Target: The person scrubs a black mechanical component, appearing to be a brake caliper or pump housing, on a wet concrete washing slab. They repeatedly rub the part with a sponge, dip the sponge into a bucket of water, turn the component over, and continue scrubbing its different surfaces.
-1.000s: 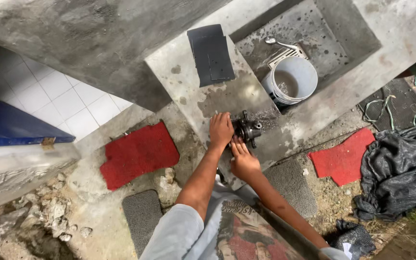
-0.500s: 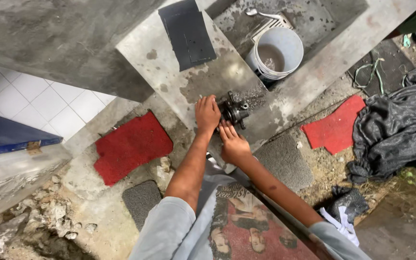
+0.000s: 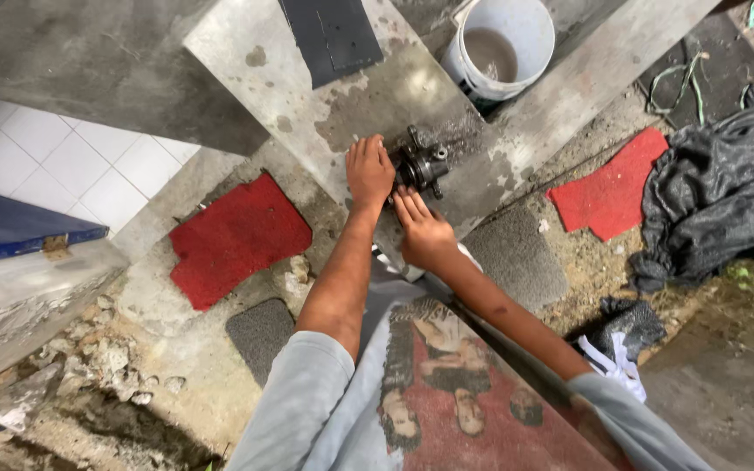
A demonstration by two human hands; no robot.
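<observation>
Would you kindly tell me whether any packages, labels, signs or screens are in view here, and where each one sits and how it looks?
No packages, labels, signs or screens show.
Nearest thing: a printed picture on the person's grey shirt, bottom centre, a red rectangle with dark figures.
White bucket, top centre in the concrete basin, round and unmarked.

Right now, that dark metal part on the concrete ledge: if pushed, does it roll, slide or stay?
The dark metal part looks like solid cast metal, so probably heavy for its size and stiff. Its lugs and irregular outline suggest rocking rather than rolling. The wet concrete ledge may let it slide; the left hand steadies it.
</observation>
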